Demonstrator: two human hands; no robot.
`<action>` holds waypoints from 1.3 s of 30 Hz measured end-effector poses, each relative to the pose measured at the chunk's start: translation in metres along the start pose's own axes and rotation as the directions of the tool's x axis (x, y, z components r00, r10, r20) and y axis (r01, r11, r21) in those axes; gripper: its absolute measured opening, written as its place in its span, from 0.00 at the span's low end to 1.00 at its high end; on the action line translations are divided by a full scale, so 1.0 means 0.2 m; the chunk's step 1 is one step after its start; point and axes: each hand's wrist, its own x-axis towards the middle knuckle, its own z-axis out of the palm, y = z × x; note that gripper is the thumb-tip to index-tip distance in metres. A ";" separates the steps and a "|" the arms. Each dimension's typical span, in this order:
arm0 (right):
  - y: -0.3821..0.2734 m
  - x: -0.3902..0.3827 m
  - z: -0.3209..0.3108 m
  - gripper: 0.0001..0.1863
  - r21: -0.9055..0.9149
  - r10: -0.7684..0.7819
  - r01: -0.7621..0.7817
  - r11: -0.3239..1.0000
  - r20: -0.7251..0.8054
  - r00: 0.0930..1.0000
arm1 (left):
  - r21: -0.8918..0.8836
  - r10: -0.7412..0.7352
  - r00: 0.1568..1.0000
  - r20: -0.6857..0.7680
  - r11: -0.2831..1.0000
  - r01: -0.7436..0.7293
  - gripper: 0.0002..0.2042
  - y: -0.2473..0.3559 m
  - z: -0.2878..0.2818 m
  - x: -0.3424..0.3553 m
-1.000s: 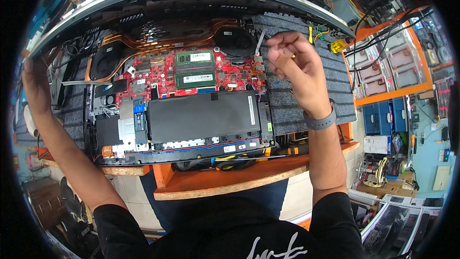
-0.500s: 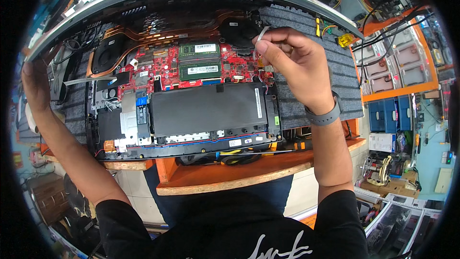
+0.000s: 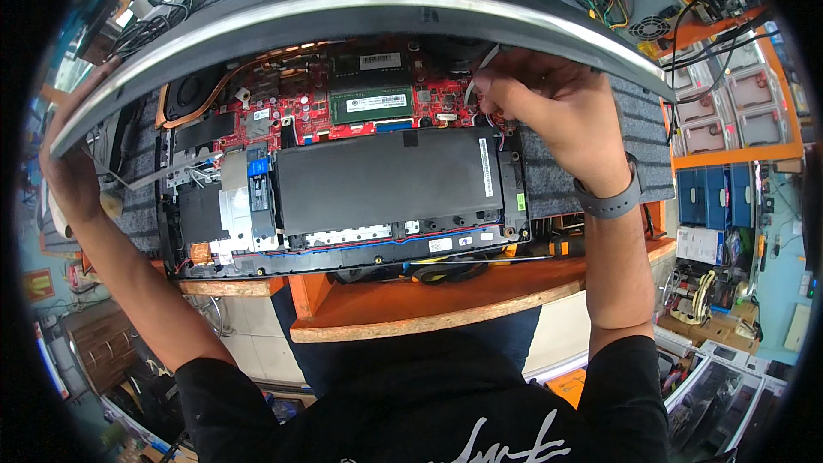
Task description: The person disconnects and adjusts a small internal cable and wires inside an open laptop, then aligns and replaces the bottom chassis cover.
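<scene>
An opened laptop lies in front of me, with its red circuit board (image 3: pixel 274 124), green memory module (image 3: pixel 371 105) and wide black battery (image 3: pixel 390 182) exposed. Across its far side leans a long dark panel (image 3: pixel 377 21) with a bright silver edge. My left hand (image 3: pixel 70 176) is closed around the panel's left end, its fingers partly behind it. My right hand (image 3: pixel 561 116) reaches under the panel's right part, pinching a thin white strip (image 3: pixel 472 86) that looks like a flat cable. Another pale flat strip (image 3: pixel 176 170) stretches over the laptop's left side. The panel hides the right fan.
A grey ribbed mat (image 3: pixel 561 173) lies under the laptop. The orange bench (image 3: pixel 429 319) has an open shelf with tools at its near edge. Black cables (image 3: pixel 150 26) and a power supply (image 3: pixel 647 17) are at the back; drawers (image 3: pixel 707 201) stand at right.
The dark panel has tilted down and nearer, now covering more of the fans and copper pipes. My right hand still pinches the white strip, slightly farther right in view.
</scene>
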 end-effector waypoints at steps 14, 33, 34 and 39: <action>0.08 -0.11 -0.02 0.09 -0.754 -0.332 0.337 0.564 0.167 0.929 | -0.083 0.107 0.994 -0.007 0.991 -0.107 0.48 0.00 0.06 -0.12; 0.13 -0.14 -0.08 0.09 -0.866 -0.246 0.332 0.375 0.253 0.936 | 0.070 0.106 0.987 0.117 0.991 -0.115 0.47 -0.03 0.02 -0.13; 0.14 -0.14 -0.09 0.07 -0.864 -0.288 0.352 0.361 0.255 0.923 | 0.071 0.097 0.989 0.114 0.992 -0.105 0.47 -0.02 0.03 -0.13; 0.26 -0.17 -0.11 0.06 -0.849 -0.425 0.357 0.390 0.178 0.888 | 0.074 0.148 0.973 0.176 0.984 -0.163 0.44 -0.02 0.03 -0.13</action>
